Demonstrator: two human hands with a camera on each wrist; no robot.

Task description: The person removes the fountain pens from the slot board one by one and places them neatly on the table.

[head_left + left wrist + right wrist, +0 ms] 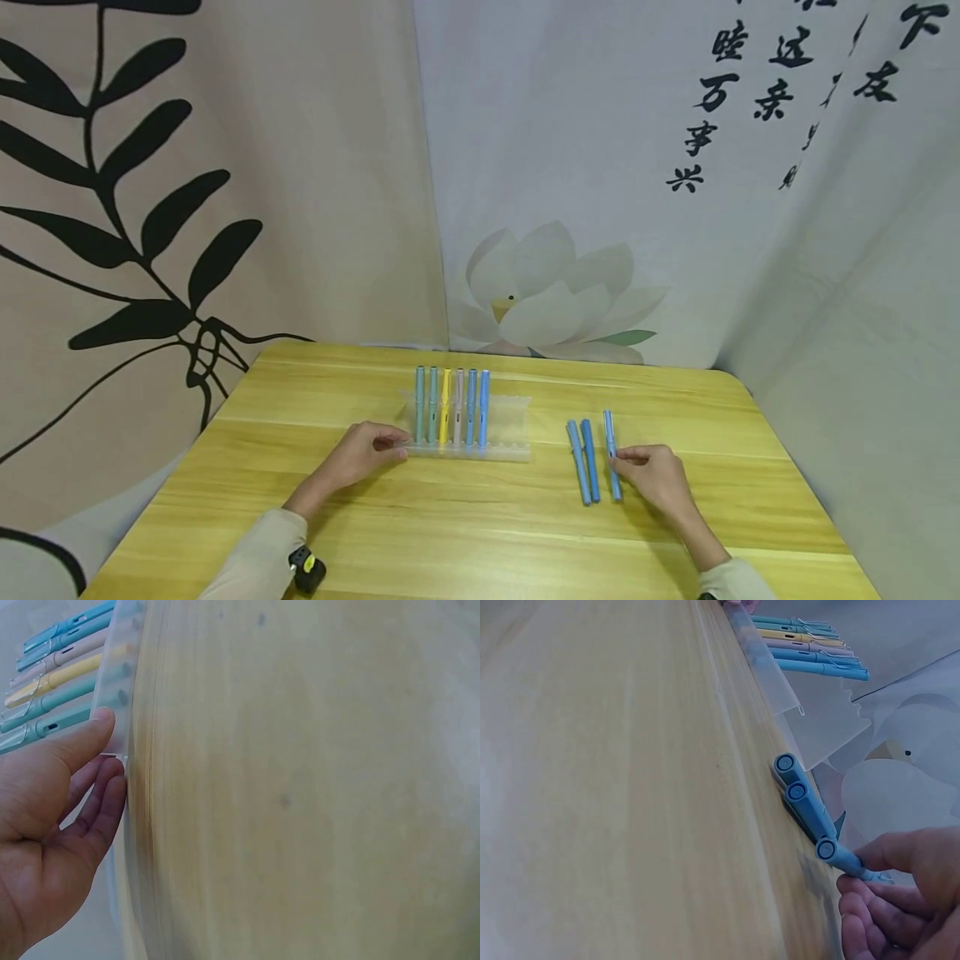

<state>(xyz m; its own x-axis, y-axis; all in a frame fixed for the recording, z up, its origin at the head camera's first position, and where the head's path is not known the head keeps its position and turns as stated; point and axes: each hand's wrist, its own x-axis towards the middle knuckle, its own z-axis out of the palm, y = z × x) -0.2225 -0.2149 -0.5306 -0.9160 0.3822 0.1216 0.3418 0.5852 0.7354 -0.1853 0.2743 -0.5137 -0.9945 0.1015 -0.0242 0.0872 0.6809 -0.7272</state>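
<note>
A clear plastic pen stand [510, 452] is near the middle of the table, with several pens leaning side by side in its left part: green, yellow [446, 408], pinkish and blue. My left hand [367, 452] holds the stand's left front corner, its thumb [96, 735] on the front lip. To the right, my right hand [660, 479] pinches a blue pen [609, 427] between thumb and fingers. In the right wrist view that pen [840, 857] is tilted, its round end toward the camera. Just left of it, two blue pens [578, 462] lie close together on the table.
The wooden table [450, 533] reaches back to pale curtains [337, 208] printed with dark leaves, a lotus and black characters. The stand's right part [510, 417] holds no pens. A dark wrist device [307, 571] sits at the left sleeve.
</note>
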